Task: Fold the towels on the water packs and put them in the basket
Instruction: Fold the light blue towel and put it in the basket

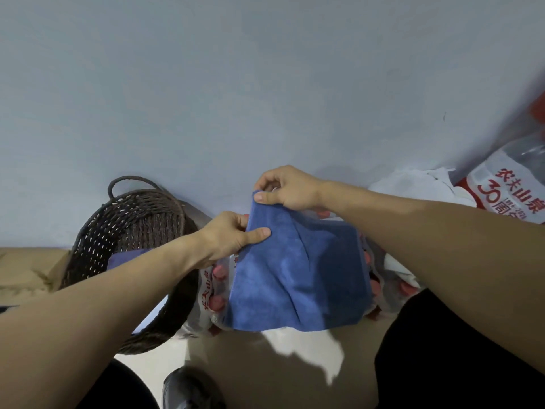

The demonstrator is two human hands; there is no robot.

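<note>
Both hands are pinching a blue towel (pixel 298 270) by its top edge: left hand (pixel 233 236) lower, right hand (pixel 287 187) higher. The towel is hanging below the fingers over a water pack (pixel 213 286). Left of them, a basket (pixel 129 231) is holding what looks like another blue cloth.

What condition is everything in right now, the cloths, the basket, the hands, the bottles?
Blue towel: held up by its top edge, hanging over the water pack, creased, not yet folded flat.
Left hand: pinching the towel's edge.
Right hand: pinching the towel's top corner.
Basket: tilted, a blue cloth already inside.
Water pack: wrapped, mostly covered by the towel.
White cloth: crumpled, lying at the right.
</note>
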